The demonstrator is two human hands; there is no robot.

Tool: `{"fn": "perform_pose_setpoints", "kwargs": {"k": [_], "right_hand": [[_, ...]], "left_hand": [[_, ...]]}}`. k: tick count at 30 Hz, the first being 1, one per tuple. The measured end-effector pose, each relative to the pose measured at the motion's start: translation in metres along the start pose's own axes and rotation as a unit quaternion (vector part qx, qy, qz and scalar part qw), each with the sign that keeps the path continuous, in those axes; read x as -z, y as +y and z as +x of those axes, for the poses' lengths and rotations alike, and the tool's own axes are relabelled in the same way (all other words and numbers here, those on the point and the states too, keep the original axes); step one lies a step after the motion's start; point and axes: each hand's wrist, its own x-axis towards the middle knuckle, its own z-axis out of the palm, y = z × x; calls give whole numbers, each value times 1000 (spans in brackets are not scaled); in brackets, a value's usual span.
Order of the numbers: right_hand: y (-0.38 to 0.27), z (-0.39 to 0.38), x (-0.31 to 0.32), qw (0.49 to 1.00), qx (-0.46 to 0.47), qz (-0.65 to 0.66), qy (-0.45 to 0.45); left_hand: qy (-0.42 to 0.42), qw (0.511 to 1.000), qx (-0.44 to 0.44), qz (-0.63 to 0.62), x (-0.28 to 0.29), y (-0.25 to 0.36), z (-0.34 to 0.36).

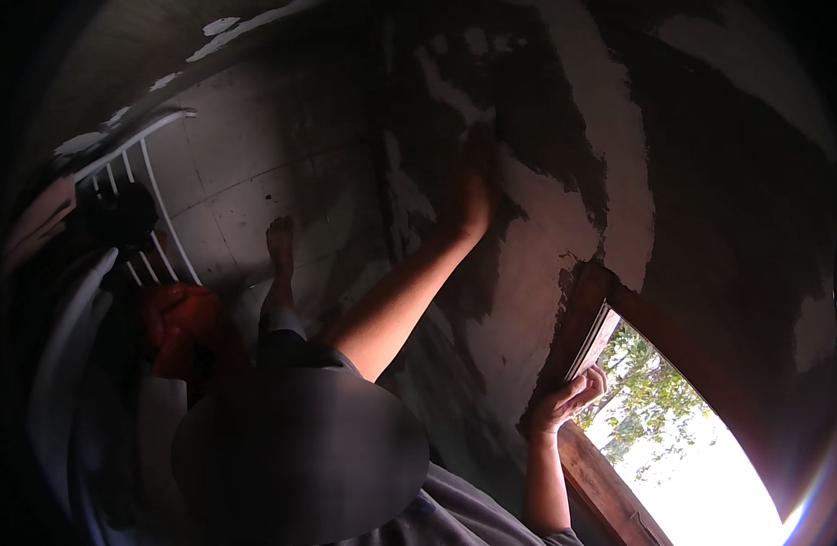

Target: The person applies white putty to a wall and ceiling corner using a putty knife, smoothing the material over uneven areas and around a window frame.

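Observation:
My left arm reaches out to a dark wall (pixel 546 109) with lighter, patchy streaks of coating. At its end, my left hand (pixel 478 173) is in deep shadow against or close to the wall, so its fingers and anything in them cannot be made out. Lower right, my right hand (pixel 571 402) has its fingers curled round the edge of a brown window frame (pixel 587 305). Bright daylight and green leaves show through the opening beside it. A dark, smooth oval (pixel 300 455) covers the lower middle of the view.
Below lies a grey tiled floor (pixel 241 173), with a bare foot (pixel 279 241) on it. A white barred rail (pixel 159 205) stands at the left, near a dark object (pixel 123 217) and a red thing (pixel 186 314) of unclear kind.

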Motion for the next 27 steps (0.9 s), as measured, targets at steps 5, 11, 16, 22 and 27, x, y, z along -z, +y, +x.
{"fn": "perform_pose_setpoints", "kwargs": {"k": [5,11,16,22,27], "right_hand": [[-1,1,1,1000,-8,-7,0],[2,2,0,1000,4,-28,11],[10,-3,3,999,-20,-31,3],[11,-5,0,999,-26,-41,12],[10,-3,0,998,-38,-48,6]], "left_hand": [[24,1000,6,-10,-10,-50,54],[-60,994,96,10,17,-89,124],[8,996,-4,93,17,-63,94],[-7,990,133,42,3,-77,115],[31,991,97,91,2,-151,164]]}}
